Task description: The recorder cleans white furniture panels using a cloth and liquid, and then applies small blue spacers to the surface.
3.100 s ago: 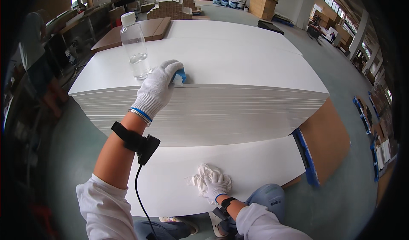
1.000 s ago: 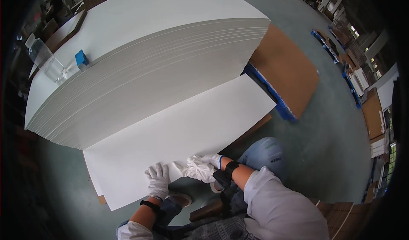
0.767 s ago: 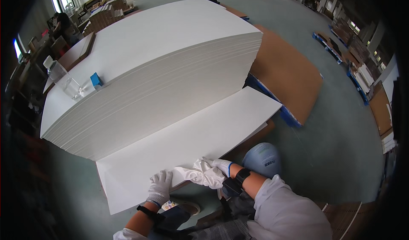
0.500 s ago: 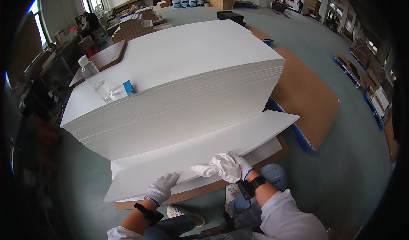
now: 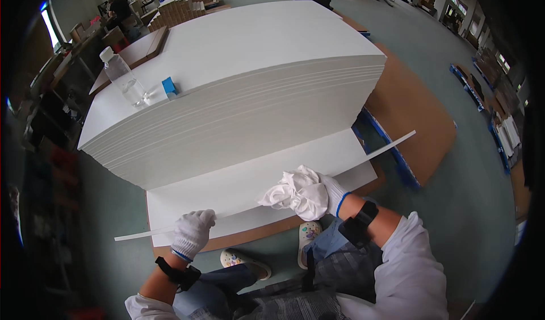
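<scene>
My left hand [image 5: 192,233], in a white glove, grips the near edge of a thin white board [image 5: 244,183] and holds it raised off a low stack. My right hand [image 5: 318,192], also gloved, clutches a crumpled white cloth [image 5: 289,192] and presses against the same board's near edge. The lifted board tilts, its far right corner [image 5: 406,136] sticking out in the air. Behind it stands a tall stack of white boards [image 5: 238,93]. My knees and patterned shoes show below the board.
On the tall stack's left part stand a clear plastic bottle [image 5: 124,78] and a small blue box [image 5: 169,86]. Brown cardboard [image 5: 411,110] on a blue pallet lies to the right. Shelves and boxes crowd the left and back of the green floor.
My left hand left the blue box on the tall stack and came down to the low board. Both hands took its near edge and lifted it; the view swung back upward.
</scene>
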Motion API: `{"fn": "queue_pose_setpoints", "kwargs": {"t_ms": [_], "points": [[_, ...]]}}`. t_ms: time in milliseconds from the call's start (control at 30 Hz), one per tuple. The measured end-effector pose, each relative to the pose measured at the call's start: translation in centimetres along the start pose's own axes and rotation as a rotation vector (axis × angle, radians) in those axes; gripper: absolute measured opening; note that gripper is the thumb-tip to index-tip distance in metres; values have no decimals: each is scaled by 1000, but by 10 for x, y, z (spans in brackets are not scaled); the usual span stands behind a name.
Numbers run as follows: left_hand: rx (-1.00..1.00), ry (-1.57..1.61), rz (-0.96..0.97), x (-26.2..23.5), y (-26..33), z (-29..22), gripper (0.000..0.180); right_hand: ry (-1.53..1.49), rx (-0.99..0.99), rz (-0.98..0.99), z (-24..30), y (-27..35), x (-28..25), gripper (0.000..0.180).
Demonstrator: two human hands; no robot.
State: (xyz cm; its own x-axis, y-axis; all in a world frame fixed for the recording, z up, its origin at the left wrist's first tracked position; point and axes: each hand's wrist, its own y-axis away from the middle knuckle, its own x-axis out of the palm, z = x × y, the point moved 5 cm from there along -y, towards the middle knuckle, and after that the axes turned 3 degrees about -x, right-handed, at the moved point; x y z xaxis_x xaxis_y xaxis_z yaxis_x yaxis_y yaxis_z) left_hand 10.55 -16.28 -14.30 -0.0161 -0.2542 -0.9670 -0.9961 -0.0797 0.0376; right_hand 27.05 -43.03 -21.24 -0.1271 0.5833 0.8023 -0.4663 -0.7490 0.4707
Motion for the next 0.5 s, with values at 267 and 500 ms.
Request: {"fn": "queue_pose_setpoints", "kwargs": {"t_ms": [267,500], "points": [[44,-13,-41,15,-11,12,13,150,-100,45,4,-6,-21,39],[75,-309,-375,22,-60,30,13,-74,58,-100,-72,-41,-98,28]]}}
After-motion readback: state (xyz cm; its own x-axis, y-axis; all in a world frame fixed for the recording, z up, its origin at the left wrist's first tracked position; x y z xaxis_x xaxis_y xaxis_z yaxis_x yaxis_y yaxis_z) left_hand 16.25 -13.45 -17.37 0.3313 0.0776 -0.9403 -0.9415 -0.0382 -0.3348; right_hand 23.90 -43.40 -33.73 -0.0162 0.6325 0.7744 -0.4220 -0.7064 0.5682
